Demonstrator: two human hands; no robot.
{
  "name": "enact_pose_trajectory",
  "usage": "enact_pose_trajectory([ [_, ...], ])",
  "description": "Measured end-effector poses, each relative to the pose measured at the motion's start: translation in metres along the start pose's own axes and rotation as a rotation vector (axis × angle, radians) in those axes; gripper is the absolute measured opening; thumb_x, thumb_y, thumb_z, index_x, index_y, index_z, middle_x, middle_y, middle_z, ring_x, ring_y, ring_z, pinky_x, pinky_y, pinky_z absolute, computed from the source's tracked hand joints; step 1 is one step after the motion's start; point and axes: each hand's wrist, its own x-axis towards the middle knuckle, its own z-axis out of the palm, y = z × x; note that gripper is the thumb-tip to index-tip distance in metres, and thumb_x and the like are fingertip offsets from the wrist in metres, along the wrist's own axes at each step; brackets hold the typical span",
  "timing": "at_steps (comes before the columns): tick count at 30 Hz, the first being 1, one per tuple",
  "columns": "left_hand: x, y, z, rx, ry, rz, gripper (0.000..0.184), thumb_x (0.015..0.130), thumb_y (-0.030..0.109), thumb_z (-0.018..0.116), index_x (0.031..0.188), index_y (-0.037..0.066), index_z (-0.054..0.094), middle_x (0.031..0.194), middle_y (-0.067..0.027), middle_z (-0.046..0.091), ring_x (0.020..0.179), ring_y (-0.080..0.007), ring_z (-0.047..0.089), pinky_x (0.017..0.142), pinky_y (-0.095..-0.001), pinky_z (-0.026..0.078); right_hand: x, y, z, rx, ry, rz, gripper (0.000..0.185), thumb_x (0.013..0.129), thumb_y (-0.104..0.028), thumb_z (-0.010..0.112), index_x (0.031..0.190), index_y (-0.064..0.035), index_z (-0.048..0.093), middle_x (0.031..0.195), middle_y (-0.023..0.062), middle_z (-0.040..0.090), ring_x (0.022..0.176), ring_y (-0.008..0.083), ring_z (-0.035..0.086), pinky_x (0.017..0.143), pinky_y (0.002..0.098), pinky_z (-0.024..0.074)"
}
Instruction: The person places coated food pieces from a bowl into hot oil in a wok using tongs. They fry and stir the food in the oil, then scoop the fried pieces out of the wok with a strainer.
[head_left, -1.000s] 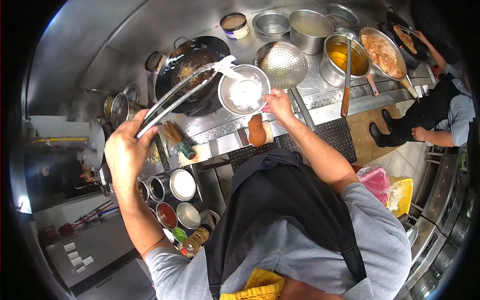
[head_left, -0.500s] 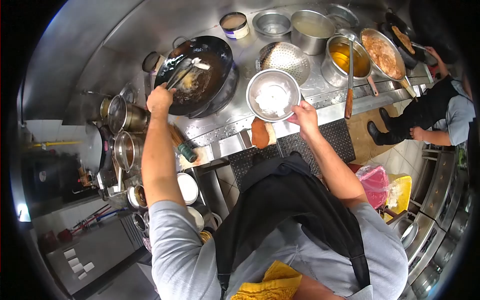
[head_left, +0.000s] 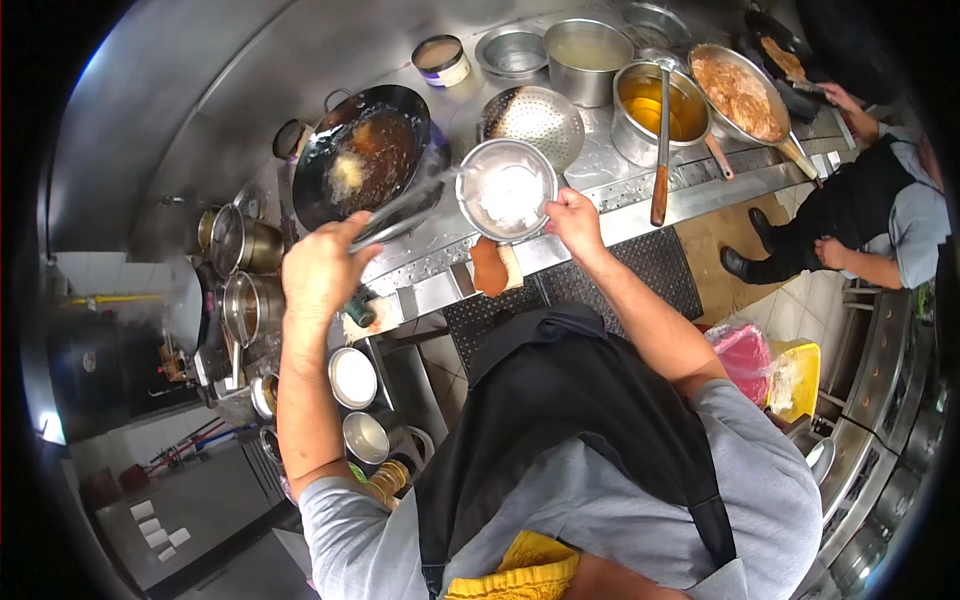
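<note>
Though earlier over the wok (head_left: 310,178), tongs (head_left: 380,234) tight in left grip (head_left: 322,270) now beside a bowl (head_left: 474,190) fast in right grip (head_left: 575,220).

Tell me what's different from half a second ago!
The left hand swung the tongs right, out of the wok toward the metal bowl. The white piece they gripped no longer shows at their blurred tips. The right hand still holds the bowl by its rim.
</note>
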Motion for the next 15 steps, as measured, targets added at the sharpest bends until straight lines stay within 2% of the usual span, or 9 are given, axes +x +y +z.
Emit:
enact_pose_trajectory([
  [3, 0.001, 0.036, -0.004, 0.102, -0.077, 0.020, 0.043, 0.072, 0.034, 0.075, 0.111, 0.019, 0.066, 0.084, -0.0077, 0.067, 0.077, -0.0273, 0.067, 0.066, -0.0394, 0.053, 0.007, 0.009, 0.000, -0.163, -0.002, -0.109, 0.018, 0.077, -0.011, 0.061, 0.065, -0.0032, 0.050, 0.056, 0.0072, 0.052, 0.050, 0.0149, 0.052, 0.050, 0.0324, 0.0441],
  [5, 0.007, 0.040, -0.001, 0.132, -0.092, -0.004, 0.042, 0.073, 0.034, 0.074, 0.111, 0.019, 0.066, 0.083, -0.0073, 0.066, 0.076, -0.0273, 0.066, 0.066, -0.0394, 0.053, 0.013, 0.017, -0.001, -0.320, 0.011, -0.286, 0.020, 0.075, -0.014, 0.063, 0.066, -0.0019, 0.050, 0.057, 0.0111, 0.052, 0.051, 0.0190, 0.051, 0.053, 0.0373, 0.0427],
  [9, 0.003, 0.033, -0.006, 0.120, -0.097, 0.041, 0.039, 0.074, 0.034, 0.073, 0.110, 0.019, 0.067, 0.082, -0.0073, 0.066, 0.076, -0.0270, 0.066, 0.065, -0.0391, 0.053, 0.020, 0.021, -0.003, -0.358, 0.011, -0.321, 0.020, 0.074, -0.016, 0.064, 0.067, -0.0017, 0.051, 0.056, 0.0124, 0.051, 0.053, 0.0211, 0.050, 0.054, 0.0391, 0.0416],
  [12, -0.011, 0.032, -0.018, 0.127, -0.094, 0.018, 0.038, 0.074, 0.033, 0.073, 0.109, 0.019, 0.067, 0.083, -0.0077, 0.067, 0.076, -0.0270, 0.066, 0.065, -0.0387, 0.053, 0.024, 0.023, -0.002, -0.327, -0.005, -0.240, 0.020, 0.075, -0.015, 0.063, 0.067, -0.0014, 0.050, 0.055, 0.0121, 0.049, 0.052, 0.0198, 0.049, 0.053, 0.0381, 0.0411],
  [15, -0.025, 0.022, -0.026, 0.070, 0.026, 0.012, 0.038, 0.073, 0.031, 0.075, 0.108, 0.018, 0.068, 0.084, -0.0082, 0.067, 0.077, -0.0271, 0.066, 0.065, -0.0381, 0.052, 0.029, 0.025, 0.008, -0.212, -0.039, -0.238, 0.021, 0.075, -0.014, 0.063, 0.066, -0.0017, 0.049, 0.054, 0.0097, 0.049, 0.052, 0.0169, 0.048, 0.051, 0.0366, 0.0397],
])
